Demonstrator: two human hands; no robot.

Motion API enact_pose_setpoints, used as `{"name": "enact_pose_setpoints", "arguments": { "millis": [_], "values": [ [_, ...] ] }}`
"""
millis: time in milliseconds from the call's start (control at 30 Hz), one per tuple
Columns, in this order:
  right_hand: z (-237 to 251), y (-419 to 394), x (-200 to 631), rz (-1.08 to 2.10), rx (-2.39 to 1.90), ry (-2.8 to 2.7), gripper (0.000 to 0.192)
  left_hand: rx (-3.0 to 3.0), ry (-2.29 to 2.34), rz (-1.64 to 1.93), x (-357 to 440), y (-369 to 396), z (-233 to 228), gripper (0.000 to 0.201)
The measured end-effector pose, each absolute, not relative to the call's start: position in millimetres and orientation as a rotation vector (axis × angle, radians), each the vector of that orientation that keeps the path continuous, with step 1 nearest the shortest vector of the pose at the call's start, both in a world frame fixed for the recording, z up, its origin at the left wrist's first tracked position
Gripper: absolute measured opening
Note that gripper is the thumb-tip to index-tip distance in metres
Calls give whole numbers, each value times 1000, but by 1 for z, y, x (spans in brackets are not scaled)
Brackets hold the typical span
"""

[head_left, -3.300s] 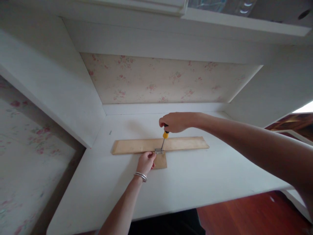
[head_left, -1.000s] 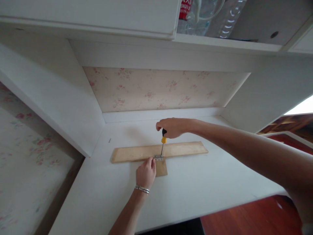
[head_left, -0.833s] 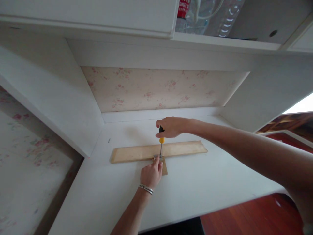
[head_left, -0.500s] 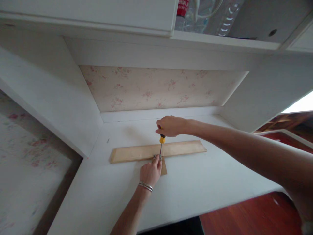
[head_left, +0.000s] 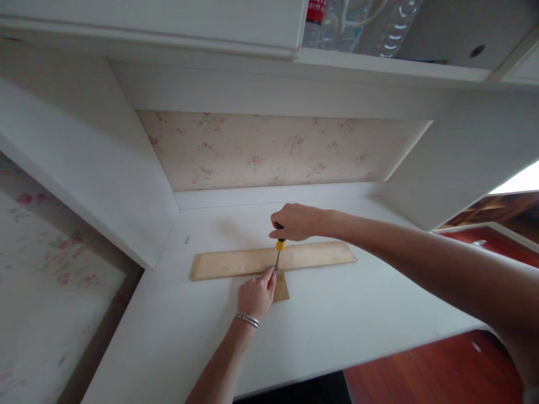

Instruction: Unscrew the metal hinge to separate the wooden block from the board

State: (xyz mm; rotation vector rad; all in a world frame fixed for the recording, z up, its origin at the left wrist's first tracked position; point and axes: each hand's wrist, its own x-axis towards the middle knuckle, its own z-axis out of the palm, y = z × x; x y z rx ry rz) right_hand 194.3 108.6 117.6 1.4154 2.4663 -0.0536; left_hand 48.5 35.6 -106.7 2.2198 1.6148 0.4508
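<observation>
My right hand [head_left: 296, 221] is closed round the black and yellow handle of a screwdriver [head_left: 280, 245], which stands nearly upright. The shaft points down to a small metal bracket [head_left: 275, 270] at the near edge of a long, pale wooden board [head_left: 236, 264]. My left hand [head_left: 255, 296], with silver bangles at the wrist, pinches at this bracket from the near side; its fingertips partly cover it. From under the bracket a short wooden piece [head_left: 282, 288] sticks out toward me, meeting the board about its middle. Whether a screw sits under the tip is too small to tell.
The board lies flat on a white desktop [head_left: 345, 303] with a white side panel [head_left: 101, 151] at left and floral wallpaper [head_left: 252, 148] behind. Overhead, an open shelf [head_left: 387, 63] holds clear plastic bottles [head_left: 398, 28]. Red floor [head_left: 412, 370] shows beyond the front edge.
My right hand has dropped slightly with the screwdriver. My left hand has shifted a little to the left, uncovering more of the short wooden piece. The view has moved slightly.
</observation>
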Motion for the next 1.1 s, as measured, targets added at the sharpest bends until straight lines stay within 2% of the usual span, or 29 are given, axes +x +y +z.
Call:
{"name": "enact_pose_setpoints", "arguments": {
  "millis": [167, 300, 567, 700, 833, 1100],
  "values": [
    [114, 110, 198, -8, 1478, 2527, 31, 2246, 1688, 548, 44, 39, -97, 39],
    [112, 111, 200, -19, 1502, 2539, 27, 2476, 1562, 647, 37, 49, -83, 31],
    [112, 115, 200, -29, 1576, 2536, 28, 2832, 1074, 352, 5, 78, -87, 59],
    [113, 118, 199, -40, 1574, 2539, 28, 2895, 1054, 271, -3, 99, -92, 47],
    [114, 122, 200, -101, 1573, 2538, 28, 2926, 962, 140, -3, 122, -94, 55],
    [112, 133, 209, -93, 1628, 2564, 27, 3246, 784, 108, 5, 128, -99, 46]
  ]
}}
